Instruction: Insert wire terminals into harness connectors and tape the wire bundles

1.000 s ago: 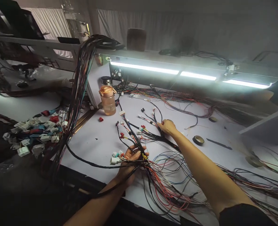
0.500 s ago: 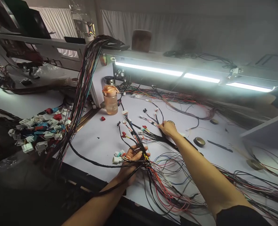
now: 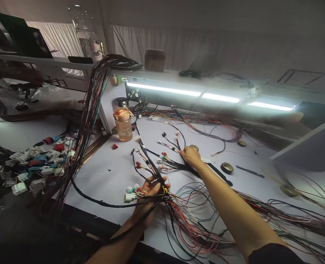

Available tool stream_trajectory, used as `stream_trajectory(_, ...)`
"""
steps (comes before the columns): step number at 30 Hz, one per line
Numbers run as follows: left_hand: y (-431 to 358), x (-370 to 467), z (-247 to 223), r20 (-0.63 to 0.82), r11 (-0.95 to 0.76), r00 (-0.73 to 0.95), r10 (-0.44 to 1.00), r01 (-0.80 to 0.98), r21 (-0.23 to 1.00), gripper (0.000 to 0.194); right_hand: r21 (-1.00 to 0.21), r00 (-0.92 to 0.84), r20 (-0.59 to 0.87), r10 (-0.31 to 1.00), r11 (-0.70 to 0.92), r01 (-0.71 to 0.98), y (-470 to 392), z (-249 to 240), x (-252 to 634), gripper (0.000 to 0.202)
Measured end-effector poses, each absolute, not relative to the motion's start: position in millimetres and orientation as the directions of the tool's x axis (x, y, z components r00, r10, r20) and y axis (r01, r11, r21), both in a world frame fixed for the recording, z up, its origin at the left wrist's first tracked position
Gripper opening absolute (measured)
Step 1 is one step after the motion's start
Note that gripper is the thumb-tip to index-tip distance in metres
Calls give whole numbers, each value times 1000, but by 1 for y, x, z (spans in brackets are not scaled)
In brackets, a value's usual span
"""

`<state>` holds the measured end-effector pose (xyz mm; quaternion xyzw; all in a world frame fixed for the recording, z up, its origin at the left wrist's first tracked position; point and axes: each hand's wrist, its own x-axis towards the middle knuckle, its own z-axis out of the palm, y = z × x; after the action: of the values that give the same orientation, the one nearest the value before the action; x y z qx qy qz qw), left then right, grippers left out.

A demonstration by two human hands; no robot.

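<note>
My left hand (image 3: 152,187) is wrapped round a branching wire harness (image 3: 156,172) near the front of the table, palm up, with its thumb across the black-taped bundle. White, teal and red connectors (image 3: 132,190) stick out on the left of that hand. Loose red, black and white wires (image 3: 184,227) fan out to its right. Farther back, my right hand (image 3: 191,155) has its fingers closed on a second black-taped wire harness (image 3: 186,167), close to where its thin branches split. White and black plugs end those branches. My right fingertips are partly hidden.
An orange-lidded water bottle (image 3: 123,124) stands at the back left. Rolls of black tape (image 3: 227,168) lie right of my right hand. A heap of connectors (image 3: 41,161) lies at the left, beside a hanging wire bundle (image 3: 89,110). A lit tube lamp (image 3: 162,88) runs under the shelf.
The whole view has shifted, so the scene sits lower and slightly left. Both hands keep their grips on the harnesses, with little visible movement.
</note>
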<state>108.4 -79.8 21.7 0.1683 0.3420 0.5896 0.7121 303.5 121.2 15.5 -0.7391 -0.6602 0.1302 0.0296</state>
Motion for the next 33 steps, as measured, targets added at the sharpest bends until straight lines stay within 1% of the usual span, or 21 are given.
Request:
stream_trajectory(6, -80, 109, 22, -248, 231, 81, 965, -707, 668, 44, -309, 80, -110, 991, -111, 945, 118, 19, 307, 32)
stream_trajectory(9, -80, 110, 19, -232, 219, 79, 970, -703, 677, 48, -383, 43, -32, 999, -52, 922, 107, 28, 310, 34)
stream_trajectory(11, -80, 110, 17, -213, 206, 79, 974, -703, 681, 46, -438, 4, 37, 999, 12, 899, 94, 35, 308, 34)
stream_trajectory(13, -80, 110, 14, -192, 197, 86, 978, -700, 687, 40, -503, -70, 83, 994, 102, 858, 73, 40, 300, 35)
stream_trajectory(15, -80, 110, 12, -170, 191, 100, 980, -697, 691, 35, -579, -181, 99, 978, 205, 789, 49, 42, 288, 39)
stream_trajectory(17, -81, 109, 11, -152, 188, 113, 982, -701, 688, 35, -654, -288, 108, 952, 286, 700, 25, 41, 272, 44)
stream_trajectory(21, -81, 108, 9, -125, 171, 117, 985, -711, 682, 40, -762, -390, 133, 911, 345, 548, -13, 37, 246, 49)
stream_trajectory(26, -82, 108, 11, -91, 181, 160, 983, -743, 644, 46, -828, -399, 171, 901, 351, 438, -33, 40, 232, 44)
stream_trajectory(29, -81, 109, 12, -77, 171, 160, 984, -746, 643, 42, -861, -386, 197, 901, 347, 371, -39, 40, 232, 40)
stream_trajectory(33, -80, 111, 6, -55, 135, 131, 990, -736, 663, 38, -861, -348, 210, 914, 341, 377, -41, 32, 238, 38)
